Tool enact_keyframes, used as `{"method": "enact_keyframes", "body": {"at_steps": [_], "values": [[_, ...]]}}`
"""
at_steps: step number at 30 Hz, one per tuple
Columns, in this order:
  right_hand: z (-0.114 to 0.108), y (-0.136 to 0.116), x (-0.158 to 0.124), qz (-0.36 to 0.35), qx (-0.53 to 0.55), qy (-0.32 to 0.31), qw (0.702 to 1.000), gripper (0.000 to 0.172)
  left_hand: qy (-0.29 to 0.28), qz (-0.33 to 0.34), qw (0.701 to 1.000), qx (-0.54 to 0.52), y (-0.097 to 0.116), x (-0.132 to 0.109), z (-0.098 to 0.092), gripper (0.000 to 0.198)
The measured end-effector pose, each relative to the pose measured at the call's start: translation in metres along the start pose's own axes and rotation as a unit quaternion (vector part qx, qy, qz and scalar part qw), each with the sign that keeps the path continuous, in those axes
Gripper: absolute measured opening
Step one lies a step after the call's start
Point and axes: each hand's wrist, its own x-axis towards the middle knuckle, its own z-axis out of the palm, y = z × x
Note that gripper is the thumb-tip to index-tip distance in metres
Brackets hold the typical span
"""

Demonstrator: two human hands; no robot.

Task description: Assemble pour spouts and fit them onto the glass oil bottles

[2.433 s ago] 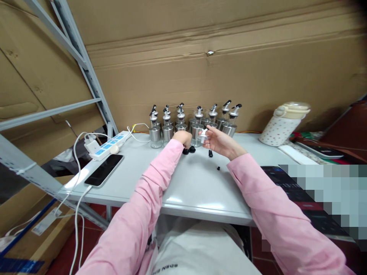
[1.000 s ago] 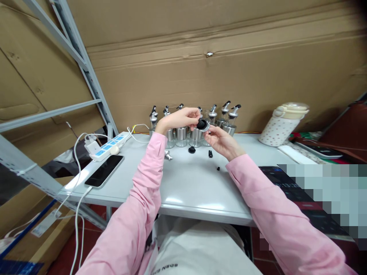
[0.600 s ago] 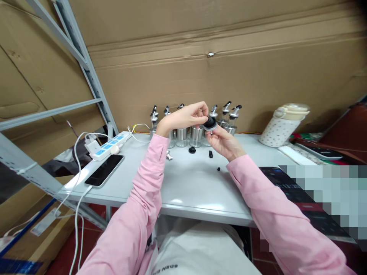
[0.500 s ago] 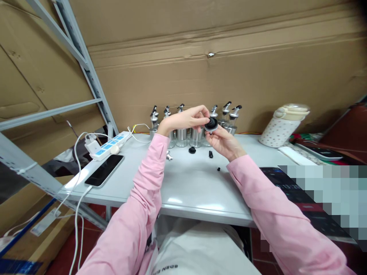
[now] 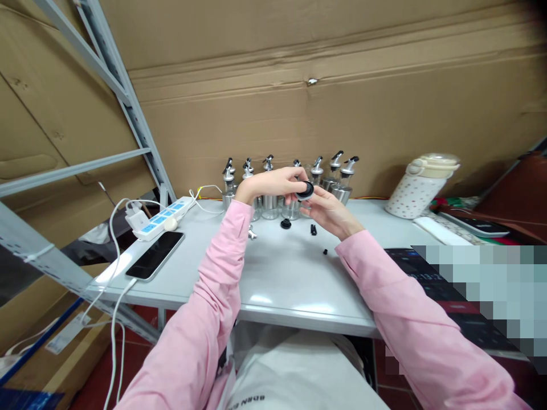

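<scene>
Between my hands, above the table, is a round black cap with a pale rim (image 5: 305, 191). My right hand (image 5: 332, 212) grips it from the right, and the fingers of my left hand (image 5: 280, 182) are closed on its left side. Behind them stand several glass-and-metal oil bottles (image 5: 270, 199) with silver pour spouts, partly covered by my hands. On the table below lie a black stepped stopper (image 5: 286, 224), a small black clip-like part (image 5: 313, 229), a tiny black piece (image 5: 325, 251) and a silver spout part (image 5: 252, 232).
A white power strip (image 5: 164, 219) with cables and a black phone (image 5: 156, 256) lie on the table's left (image 5: 273, 285). On the right stand a dotted white flask (image 5: 415, 191) and a dark screen device (image 5: 410, 265). A cardboard wall (image 5: 333, 114) rises behind; a metal shelf post (image 5: 141, 131) is at left.
Both hands have shifted slightly left and the cap has moved left and a little lower, its black face turned differently. The parts on the table stay where they were.
</scene>
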Motion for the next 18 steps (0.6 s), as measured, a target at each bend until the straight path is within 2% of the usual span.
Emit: {"method": "enact_keyframes", "body": {"at_steps": [3,7,11,18], "values": [[0.004,-0.003,-0.001,0.011,0.018,-0.018,1.000,0.019,0.005,-0.008,1.000,0.013,-0.002,-0.001,-0.001,0.007],[0.008,-0.004,-0.002,0.027,0.004,-0.050,0.998,0.029,0.019,-0.035,0.997,0.066,-0.007,0.001,-0.001,0.013],[0.009,0.001,-0.001,0.015,-0.066,-0.029,0.997,0.027,0.010,-0.051,0.993,0.105,-0.015,0.006,0.002,0.017],[0.012,0.002,-0.001,0.003,-0.101,0.010,0.995,0.020,-0.008,-0.053,0.994,0.095,-0.014,0.008,0.003,0.017]]}}
